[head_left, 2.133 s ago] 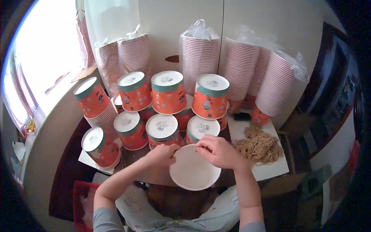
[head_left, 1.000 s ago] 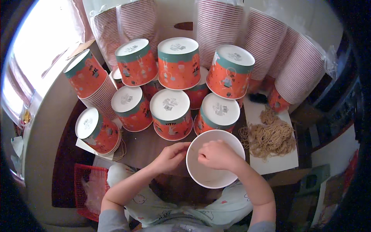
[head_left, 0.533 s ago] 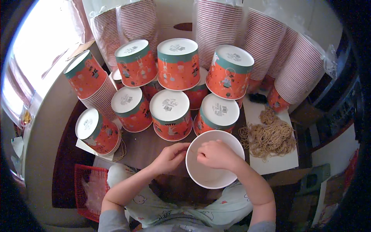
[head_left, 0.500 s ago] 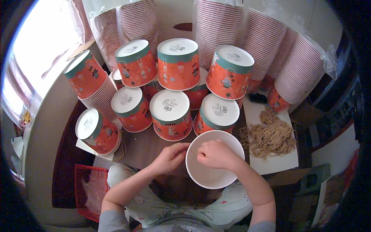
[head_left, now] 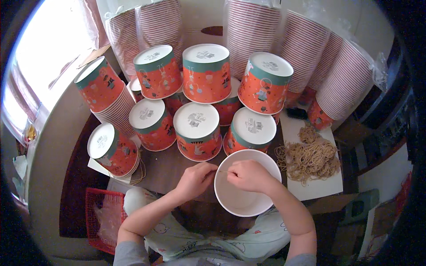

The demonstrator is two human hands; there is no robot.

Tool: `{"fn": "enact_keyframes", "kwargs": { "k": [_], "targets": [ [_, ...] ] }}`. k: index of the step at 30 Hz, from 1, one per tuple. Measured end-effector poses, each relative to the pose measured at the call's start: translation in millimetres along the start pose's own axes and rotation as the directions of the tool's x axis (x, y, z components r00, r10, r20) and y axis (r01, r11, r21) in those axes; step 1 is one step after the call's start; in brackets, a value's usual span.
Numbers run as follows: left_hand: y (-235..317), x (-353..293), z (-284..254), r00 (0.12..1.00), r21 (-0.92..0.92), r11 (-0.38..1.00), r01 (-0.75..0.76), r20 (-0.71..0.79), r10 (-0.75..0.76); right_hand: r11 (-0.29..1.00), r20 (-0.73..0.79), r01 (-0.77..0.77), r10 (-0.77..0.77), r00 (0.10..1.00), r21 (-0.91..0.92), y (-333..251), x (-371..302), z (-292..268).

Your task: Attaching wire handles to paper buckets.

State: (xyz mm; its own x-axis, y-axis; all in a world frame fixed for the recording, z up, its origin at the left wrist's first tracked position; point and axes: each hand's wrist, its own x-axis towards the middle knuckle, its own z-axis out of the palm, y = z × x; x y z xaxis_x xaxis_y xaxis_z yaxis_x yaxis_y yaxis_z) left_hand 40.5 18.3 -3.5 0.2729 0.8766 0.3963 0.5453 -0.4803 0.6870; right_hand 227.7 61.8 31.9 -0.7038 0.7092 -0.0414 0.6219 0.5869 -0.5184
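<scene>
A white-lined paper bucket [head_left: 242, 201] stands over my lap at the table's front edge, its open mouth facing up. My right hand [head_left: 248, 174] reaches inside it, closed in a pinch on a thin tan cord [head_left: 224, 171]. A short taut piece of that cord runs from the fingers to the bucket's left wall. Outside that wall my left hand [head_left: 194, 180] is closed, thumb and fingers pressed together at the rim. What lies between its fingertips is hidden.
Upside-down orange buckets [head_left: 197, 137] with green bands stand in rows beyond my hands. Tall nested bucket stacks [head_left: 253, 31] in clear plastic line the back. On the right, a tangled heap of tan cords [head_left: 313, 157] lies on a white sheet. A red basket [head_left: 91, 217] sits lower left.
My right hand has drawn slightly away from the left wall, and the piece of cord now shows taut. The left fingers have curled in more at the rim.
</scene>
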Motion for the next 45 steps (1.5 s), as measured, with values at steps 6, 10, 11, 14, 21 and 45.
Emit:
{"fn": "enact_keyframes", "kwargs": {
  "k": [6,10,11,14,21,45],
  "targets": [
    [-4,1,4,0.997,-0.018,0.997,0.079,0.016,-0.079,1.000,0.002,0.009,-0.009,1.000,-0.007,0,1,0],
    [-5,2,2,0.986,-0.046,0.986,0.161,0.047,-0.159,0.995,-0.069,0.098,-0.097,0.993,0.006,4,-1,1],
    [-11,1,3,0.947,-0.205,0.925,0.320,0.109,-0.303,0.995,-0.070,0.099,-0.099,0.993,0.005,4,0,1],
    [-18,4,-5,0.875,-0.576,0.662,0.478,0.253,-0.412,0.994,0.020,0.092,-0.093,0.995,0.067,5,0,-1],
    [-23,18,-26,0.911,-0.948,0.029,0.316,0.294,-0.289,0.889,0.137,-0.066,0.003,0.991,0.453,2,-4,-15],
    [16,44,-37,0.884,-0.617,0.672,0.411,0.448,-0.129,0.676,-0.261,0.123,0.106,0.959,0.727,-15,6,-22]
  ]
}}
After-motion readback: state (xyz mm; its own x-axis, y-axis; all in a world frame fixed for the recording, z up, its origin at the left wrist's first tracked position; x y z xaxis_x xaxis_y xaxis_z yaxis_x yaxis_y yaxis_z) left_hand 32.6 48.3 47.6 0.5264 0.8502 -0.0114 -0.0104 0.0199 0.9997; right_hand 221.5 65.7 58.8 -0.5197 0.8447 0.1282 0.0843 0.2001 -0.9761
